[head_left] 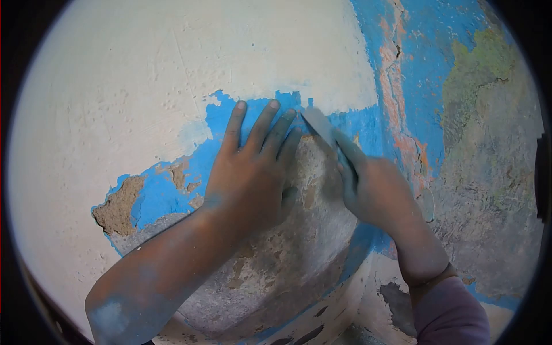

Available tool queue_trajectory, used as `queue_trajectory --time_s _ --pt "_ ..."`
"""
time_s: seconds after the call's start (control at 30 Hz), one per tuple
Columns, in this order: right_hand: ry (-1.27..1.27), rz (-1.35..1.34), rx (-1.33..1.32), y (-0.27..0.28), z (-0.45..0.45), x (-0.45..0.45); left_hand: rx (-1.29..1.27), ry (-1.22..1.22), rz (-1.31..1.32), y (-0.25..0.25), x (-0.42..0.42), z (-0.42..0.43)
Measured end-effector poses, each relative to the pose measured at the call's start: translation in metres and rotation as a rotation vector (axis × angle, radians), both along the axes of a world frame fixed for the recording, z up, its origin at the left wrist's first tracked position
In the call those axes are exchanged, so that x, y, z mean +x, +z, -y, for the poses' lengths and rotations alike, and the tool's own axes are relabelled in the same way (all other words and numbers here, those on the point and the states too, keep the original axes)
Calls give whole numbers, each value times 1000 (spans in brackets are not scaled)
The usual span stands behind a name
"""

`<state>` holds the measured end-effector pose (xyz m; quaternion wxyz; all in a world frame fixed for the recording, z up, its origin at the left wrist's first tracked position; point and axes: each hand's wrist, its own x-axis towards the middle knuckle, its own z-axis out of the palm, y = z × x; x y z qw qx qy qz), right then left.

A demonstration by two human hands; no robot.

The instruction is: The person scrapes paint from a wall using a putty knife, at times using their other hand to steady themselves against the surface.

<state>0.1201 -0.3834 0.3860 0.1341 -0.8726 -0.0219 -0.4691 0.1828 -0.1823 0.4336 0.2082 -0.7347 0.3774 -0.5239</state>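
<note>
My left hand (253, 164) lies against the wall with its fingers spread, the fingertips on blue paint (167, 198) just below the edge of the white coating (132, 86). To its right, my right hand (376, 187) is wrapped round the handle of a scraper (318, 125). The scraper's flat blade slants up and left. Its tip meets the wall near the border of white and blue, close to my left fingertips. Most of the handle is hidden inside my right hand. Bare grey plaster (276, 247) shows beneath both hands.
A cracked, pinkish strip (394, 86) runs down the wall on the right, where a corner seems to be. Beyond it is a rough grey-green patch (483, 103) amid blue paint. A brown hole in the coating (119, 208) is at left. Peeling white surface (374, 267) shows low down.
</note>
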Motion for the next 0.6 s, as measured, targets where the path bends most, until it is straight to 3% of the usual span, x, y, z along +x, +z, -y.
queue_trajectory --time_s 0.27,0.43,0.6 --pt "-66 -207 -19 12 -2 -26 2 -10 7 1 -2 0" --pt "-73 -144 -33 -10 -1 -10 6 -9 14 0 -4 0" --pt "-59 -190 -44 3 0 -15 19 34 -22 0 -7 -1"
